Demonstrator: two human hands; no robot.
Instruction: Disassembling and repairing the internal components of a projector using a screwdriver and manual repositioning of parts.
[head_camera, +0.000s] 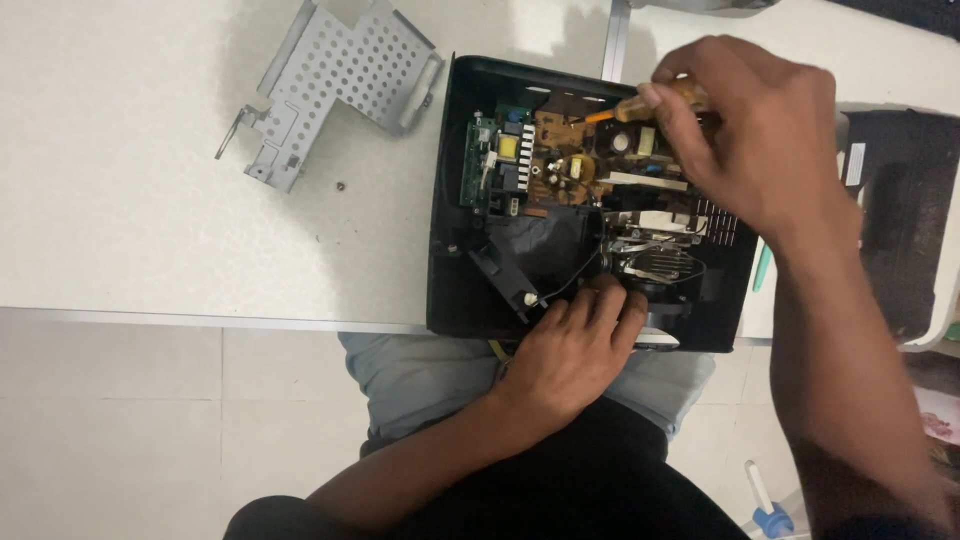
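Left hand (572, 345) presses flat on the open black casing (455, 290), right hand (745, 135) clamped on an amber-handled screwdriver (660, 103).

Screwdriver (655, 103) tip hidden (behind fingers (690, 120)).

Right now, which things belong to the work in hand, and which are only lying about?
In use:
- open black device case
- brown circuit board
- screwdriver with amber handle, in the right hand
- left hand, resting on the case's near edge

Lying about:
- perforated metal plate
- small screw
- black cover
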